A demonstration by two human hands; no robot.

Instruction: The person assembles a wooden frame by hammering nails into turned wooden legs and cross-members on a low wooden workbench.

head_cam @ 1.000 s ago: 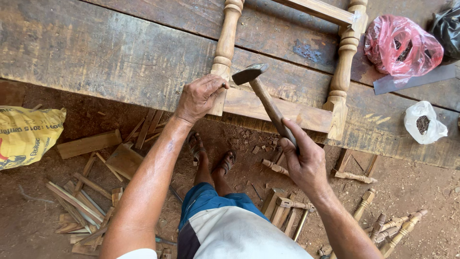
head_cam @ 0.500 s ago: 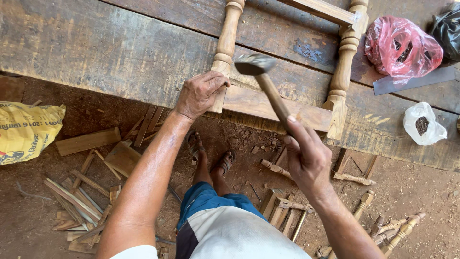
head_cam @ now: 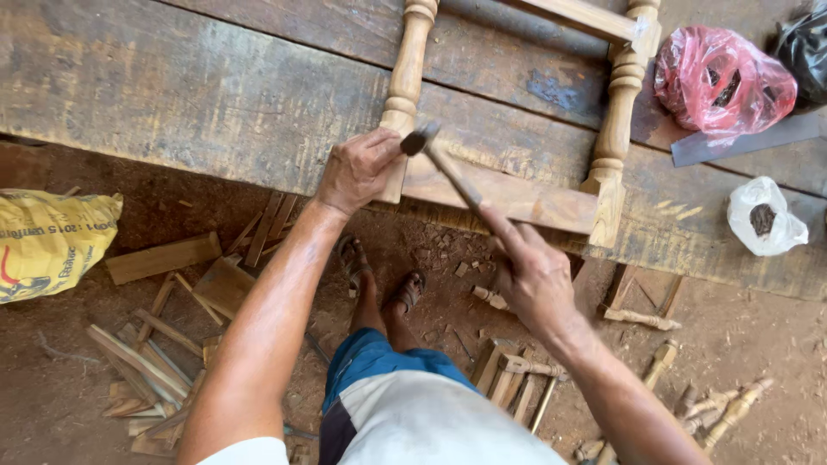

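Right hand (head_cam: 534, 275) is clenched on the hammer (head_cam: 444, 168) handle, its head right by the left hand (head_cam: 357, 168). That left grip wraps the wooden frame (head_cam: 517, 194) at its corner, on the desk (head_cam: 172, 95) edge.

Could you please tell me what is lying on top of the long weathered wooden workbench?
On the weathered wooden workbench lie a turned-leg wooden frame, red plastic bag and white plastic bag. The left hand hides the frame's corner.
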